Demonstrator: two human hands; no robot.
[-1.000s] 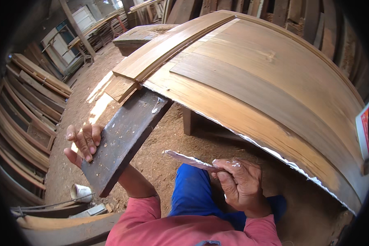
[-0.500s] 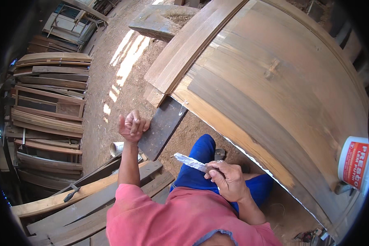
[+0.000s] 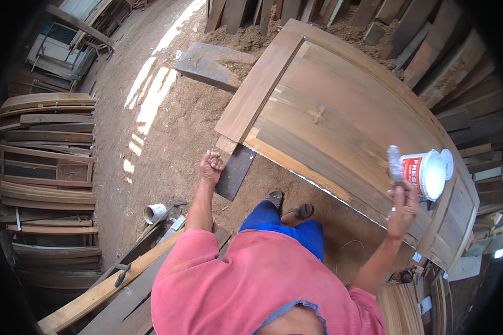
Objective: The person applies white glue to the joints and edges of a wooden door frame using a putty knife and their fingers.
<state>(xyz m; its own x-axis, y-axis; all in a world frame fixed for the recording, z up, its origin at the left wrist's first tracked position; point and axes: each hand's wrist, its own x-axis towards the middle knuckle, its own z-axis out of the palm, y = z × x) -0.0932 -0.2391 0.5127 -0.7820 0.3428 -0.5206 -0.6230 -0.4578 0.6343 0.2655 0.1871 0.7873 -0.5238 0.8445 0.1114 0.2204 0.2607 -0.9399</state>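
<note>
My right hand grips a flat stick coated in white paste, its coated end upright beside a white bucket with a red label. The bucket stands on a large wooden panel with a frame. White paste runs in a line along the panel's near edge. My left hand, fingers curled and nothing visible in them, is at the left side of a dark flat board that juts out from the panel's left corner; whether it touches the board I cannot tell.
Stacked frames and boards line the left side. Long planks lie at lower left beside a white tub on its side. A thick wood block sits beyond the panel, and more planks lean at far right.
My right hand has carried the stick from in front of my body rightwards to the bucket. The view has shifted, showing more of the panel. My left hand's fingers are curled tighter.
</note>
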